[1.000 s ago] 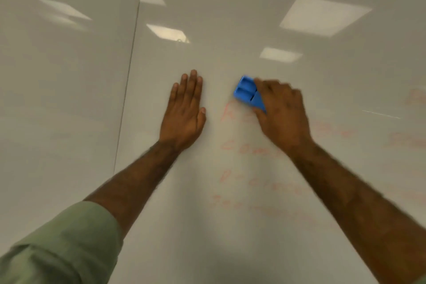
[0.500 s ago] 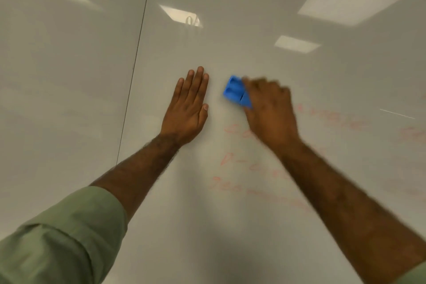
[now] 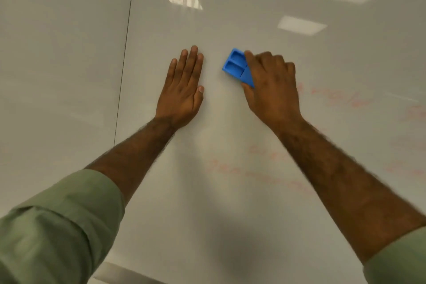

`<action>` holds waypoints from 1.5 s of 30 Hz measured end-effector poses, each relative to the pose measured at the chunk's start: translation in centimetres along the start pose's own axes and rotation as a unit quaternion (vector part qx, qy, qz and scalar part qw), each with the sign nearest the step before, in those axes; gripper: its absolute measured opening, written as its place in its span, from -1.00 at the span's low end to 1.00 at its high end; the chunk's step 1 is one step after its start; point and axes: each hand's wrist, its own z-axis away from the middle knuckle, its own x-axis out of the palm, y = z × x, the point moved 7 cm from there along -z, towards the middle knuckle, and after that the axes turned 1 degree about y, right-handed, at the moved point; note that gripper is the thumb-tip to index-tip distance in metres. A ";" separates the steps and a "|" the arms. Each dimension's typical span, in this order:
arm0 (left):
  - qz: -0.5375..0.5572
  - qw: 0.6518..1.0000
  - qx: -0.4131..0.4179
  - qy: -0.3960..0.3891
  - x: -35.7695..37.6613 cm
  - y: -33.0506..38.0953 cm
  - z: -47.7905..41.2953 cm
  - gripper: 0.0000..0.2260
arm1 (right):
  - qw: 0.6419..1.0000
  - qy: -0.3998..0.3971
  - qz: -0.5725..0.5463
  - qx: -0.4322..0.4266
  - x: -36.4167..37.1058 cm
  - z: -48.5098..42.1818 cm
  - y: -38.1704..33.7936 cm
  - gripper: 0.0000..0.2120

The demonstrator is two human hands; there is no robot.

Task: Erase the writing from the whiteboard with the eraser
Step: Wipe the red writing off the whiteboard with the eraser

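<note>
Here our right hand (image 3: 272,85) clenches the blue plastic eraser (image 3: 238,67) against the glossy white whiteboard (image 3: 230,18), seemingly above the faint red writing (image 3: 334,97); our left hand (image 3: 182,90) lies flat, fingers extended, beside it.

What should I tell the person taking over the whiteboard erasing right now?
Left hand: flat on the whiteboard, fingers spread, holding nothing.
Right hand: grip closed on the blue eraser, which is pressed to the board.
Done: the patch just below the eraser, between the hands, looks clean.
Left: faint red writing to the right of the right hand, more lines lower down and at the far right edge. Wipe right, then down.
</note>
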 end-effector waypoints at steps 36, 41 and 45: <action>-0.008 1.000 -0.006 0.009 2.4 0.9 3.8 -0.35 | 0.997 -0.042 -0.047 -0.045 2.8 12.5 -2.7 -0.37; -0.008 1.000 -0.011 0.003 2.2 1.4 4.3 -0.37 | 0.999 -0.025 -0.006 0.020 -0.1 5.5 3.1 -0.36; -0.006 1.000 -0.026 0.005 2.3 1.8 4.0 -0.35 | 0.999 -0.044 -0.010 -0.001 1.8 12.0 0.4 -0.38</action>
